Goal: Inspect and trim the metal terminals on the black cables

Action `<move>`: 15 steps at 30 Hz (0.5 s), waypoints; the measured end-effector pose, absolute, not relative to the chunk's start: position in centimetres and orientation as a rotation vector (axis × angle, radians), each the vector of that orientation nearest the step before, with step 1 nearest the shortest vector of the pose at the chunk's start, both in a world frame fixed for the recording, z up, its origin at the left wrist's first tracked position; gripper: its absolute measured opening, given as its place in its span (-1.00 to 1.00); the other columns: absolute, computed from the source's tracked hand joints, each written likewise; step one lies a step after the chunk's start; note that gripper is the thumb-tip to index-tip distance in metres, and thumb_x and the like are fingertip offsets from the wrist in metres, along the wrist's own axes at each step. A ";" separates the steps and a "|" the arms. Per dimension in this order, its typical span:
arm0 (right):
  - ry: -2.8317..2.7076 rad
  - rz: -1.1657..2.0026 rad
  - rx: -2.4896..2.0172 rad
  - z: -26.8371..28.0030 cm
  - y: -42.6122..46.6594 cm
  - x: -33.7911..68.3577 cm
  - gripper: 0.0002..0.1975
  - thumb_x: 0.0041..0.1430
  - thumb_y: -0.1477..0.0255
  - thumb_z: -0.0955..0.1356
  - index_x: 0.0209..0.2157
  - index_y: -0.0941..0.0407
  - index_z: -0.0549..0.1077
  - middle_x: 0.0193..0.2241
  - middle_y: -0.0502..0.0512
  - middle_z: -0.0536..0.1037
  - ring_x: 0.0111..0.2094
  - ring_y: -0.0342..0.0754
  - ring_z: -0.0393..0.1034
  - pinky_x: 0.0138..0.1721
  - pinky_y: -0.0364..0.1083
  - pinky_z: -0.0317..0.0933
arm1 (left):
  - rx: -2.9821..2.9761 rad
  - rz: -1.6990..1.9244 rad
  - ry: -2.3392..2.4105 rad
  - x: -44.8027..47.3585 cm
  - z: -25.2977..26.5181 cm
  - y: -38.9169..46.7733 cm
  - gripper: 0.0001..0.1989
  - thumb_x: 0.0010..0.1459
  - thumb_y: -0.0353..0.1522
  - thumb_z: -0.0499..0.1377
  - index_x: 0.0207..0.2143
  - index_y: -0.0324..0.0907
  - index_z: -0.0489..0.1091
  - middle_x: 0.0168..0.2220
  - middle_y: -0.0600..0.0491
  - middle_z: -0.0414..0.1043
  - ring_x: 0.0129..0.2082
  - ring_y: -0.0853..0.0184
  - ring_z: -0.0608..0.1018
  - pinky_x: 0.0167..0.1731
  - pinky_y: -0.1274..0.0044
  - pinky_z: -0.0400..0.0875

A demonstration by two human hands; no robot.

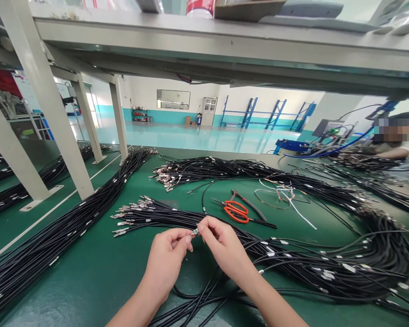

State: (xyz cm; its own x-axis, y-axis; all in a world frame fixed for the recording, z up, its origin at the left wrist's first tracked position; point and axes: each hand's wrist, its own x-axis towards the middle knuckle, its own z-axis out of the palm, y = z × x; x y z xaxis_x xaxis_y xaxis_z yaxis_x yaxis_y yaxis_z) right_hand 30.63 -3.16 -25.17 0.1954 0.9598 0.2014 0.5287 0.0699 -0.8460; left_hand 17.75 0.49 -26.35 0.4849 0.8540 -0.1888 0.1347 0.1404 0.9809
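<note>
Your green bench (98, 263) fills the lower view, and a pale overhead shelf (204, 36) spans the top, its posts (46, 86) standing at your left. A long curved bundle (327, 272) of black cables sweeps across the bench from your right, its tips fanned out just beyond your hands and pointing left. At your left, a straight bundle (75, 222) runs diagonally away from you. Farther back, another bundle (218, 168) lies crosswise, its metallic tips toward your left. At the far right, a co-worker's forearm (390, 154) reaches over more cables. Loose black cables (204, 295) lie below your hands.

Your right hand (226, 250) and left hand (165, 259) meet near the middle, above the bench. Beyond your right hand lie 2 tools, close together: scissors (237, 210) with orange handles and a dark-handled hand tool (254, 207). Right of them, a thin white strip (301, 213) lies near the rear bundle.

The smallest piece is the connector (195, 231), between your fingertips. Your left grip pinches it with thumb and forefinger; your right grip pinches its other end. Its finer details are too small to tell.
</note>
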 end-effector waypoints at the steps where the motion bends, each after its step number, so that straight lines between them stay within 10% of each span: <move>1: -1.465 0.603 -1.581 -25.1 -3.2 30.7 -0.70 0.13 0.30 0.16 -0.53 0.23 0.23 -0.57 0.01 0.20 -0.51 -0.24 0.04 -0.47 -0.23 -0.02 | 1.349 0.670 0.967 17.8 -26.4 0.5 -0.58 -0.08 -0.16 0.03 -0.36 -0.40 0.29 -0.44 0.05 0.24 -0.58 0.79 0.14 -0.60 0.90 0.04; 15: -1.533 0.542 -1.547 -25.4 -3.2 30.8 -0.70 0.15 0.31 0.16 -0.52 0.23 0.25 -0.52 0.03 0.28 -0.46 -0.22 0.12 -0.42 -0.24 0.03 | 1.350 0.698 1.001 17.8 -26.6 0.5 -0.55 -0.07 -0.15 0.04 -0.30 -0.39 0.33 -0.40 0.03 0.30 -0.59 0.80 0.14 -0.59 0.90 0.05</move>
